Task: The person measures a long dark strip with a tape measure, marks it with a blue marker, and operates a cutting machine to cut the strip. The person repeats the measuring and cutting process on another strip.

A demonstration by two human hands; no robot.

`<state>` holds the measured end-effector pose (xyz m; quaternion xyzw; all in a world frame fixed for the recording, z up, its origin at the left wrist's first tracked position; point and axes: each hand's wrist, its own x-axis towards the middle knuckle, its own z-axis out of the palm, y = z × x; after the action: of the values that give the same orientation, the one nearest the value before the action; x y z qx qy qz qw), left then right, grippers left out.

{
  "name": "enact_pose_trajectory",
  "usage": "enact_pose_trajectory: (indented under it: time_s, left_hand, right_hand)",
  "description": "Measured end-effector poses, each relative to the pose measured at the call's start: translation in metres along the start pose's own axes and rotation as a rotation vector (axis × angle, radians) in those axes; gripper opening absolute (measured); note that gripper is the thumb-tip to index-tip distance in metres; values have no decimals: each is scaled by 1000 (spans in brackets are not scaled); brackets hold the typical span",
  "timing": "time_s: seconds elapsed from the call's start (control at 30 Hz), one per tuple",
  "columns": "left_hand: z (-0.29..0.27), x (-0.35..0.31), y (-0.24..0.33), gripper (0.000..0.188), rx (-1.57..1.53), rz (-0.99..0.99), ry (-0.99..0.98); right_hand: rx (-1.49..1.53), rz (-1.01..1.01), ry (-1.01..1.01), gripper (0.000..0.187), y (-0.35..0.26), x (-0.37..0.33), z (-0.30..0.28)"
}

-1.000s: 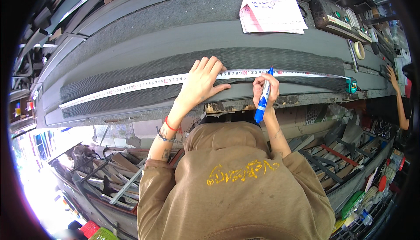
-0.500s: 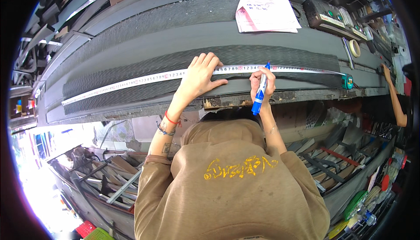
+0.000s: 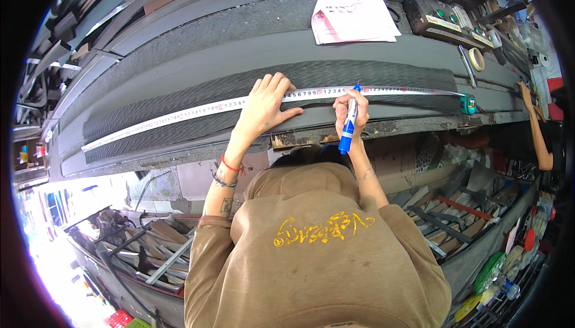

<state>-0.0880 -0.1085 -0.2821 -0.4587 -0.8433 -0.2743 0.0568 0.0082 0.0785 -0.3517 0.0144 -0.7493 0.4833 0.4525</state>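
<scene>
A dark, finely ribbed strip of material (image 3: pixel 383 72) lies lengthwise on the grey bench. Along it runs a white tape measure blade (image 3: pixel 203 110), pulled out of a green tape case (image 3: pixel 468 104) at the strip's right end. My left hand (image 3: pixel 267 103) rests flat across the blade near its middle, fingers extended and thumb spread to the right. My right hand (image 3: pixel 353 112) is closed around a blue and white marker (image 3: pixel 347 131) held steeply, its upper end over the blade. Part of the blade is covered by both hands.
Beyond the strip lie white and pink papers (image 3: pixel 356 17). To the right are a control box with green buttons (image 3: pixel 440 17), a tape roll (image 3: pixel 476 59) and a metal rod (image 3: pixel 466 66). Another person's arm (image 3: pixel 536 124) reaches the bench's far right. Scrap-filled bins (image 3: pixel 461 214) stand behind me.
The whole view has shifted, so the bench and things sit slightly further left. Both hands keep about the same places on the tape, and the marker stays in my right hand.
</scene>
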Motion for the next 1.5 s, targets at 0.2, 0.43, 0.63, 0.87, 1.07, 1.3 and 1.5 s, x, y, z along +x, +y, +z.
enact_pose_trajectory:
  time_s: [0.2,0.43,0.63,0.87,1.07,1.3,1.5]
  left_hand:
    - [0,0,1,43,16,-3,4]
    - [0,0,0,44,26,-9,-11]
    - [-1,1,-1,44,27,0,-7]
    - [-1,1,-1,44,22,-12,-24]
    - [-1,1,-1,44,27,-6,-24]
    - [-1,1,-1,44,31,-8,-28]
    - [-1,1,-1,44,28,-20,-31]
  right_hand:
    - [23,7,-18,36,-1,1,-1]
    - [67,5,-10,34,-4,1,-1]
    - [80,-26,-20,35,0,1,-1]
    - [103,17,-27,45,-7,5,-1]
    - [342,347,68,45,-26,16,-11]
    - [492,433,5,20,-34,21,-10]
    - [459,443,148,14,-36,20,-16]
